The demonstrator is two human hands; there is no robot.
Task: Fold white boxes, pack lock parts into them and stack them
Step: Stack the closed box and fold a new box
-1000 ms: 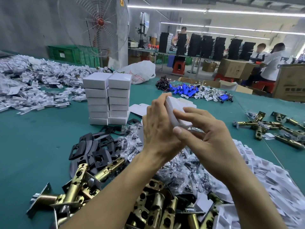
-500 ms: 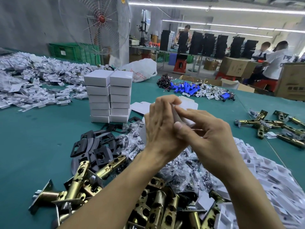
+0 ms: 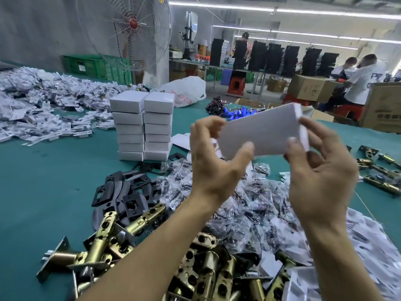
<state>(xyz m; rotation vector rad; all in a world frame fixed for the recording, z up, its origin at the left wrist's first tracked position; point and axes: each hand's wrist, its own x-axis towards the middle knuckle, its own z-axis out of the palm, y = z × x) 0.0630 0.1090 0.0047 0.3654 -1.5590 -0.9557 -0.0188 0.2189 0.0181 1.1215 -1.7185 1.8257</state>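
Hands have pulled apart: the flat white cardboard box sleeve point(image 3: 260, 131) now spans between them, above the pile of clear bagged screw packs point(image 3: 256, 205). Left hand point(image 3: 214, 161) and right hand point(image 3: 319, 170) pinch its ends, fingers curled. Risk: light edge grips, so it could skew or slip mid-fold.

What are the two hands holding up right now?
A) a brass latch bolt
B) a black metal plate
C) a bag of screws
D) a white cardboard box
D: the left hand and the right hand each grip one end of a white box.
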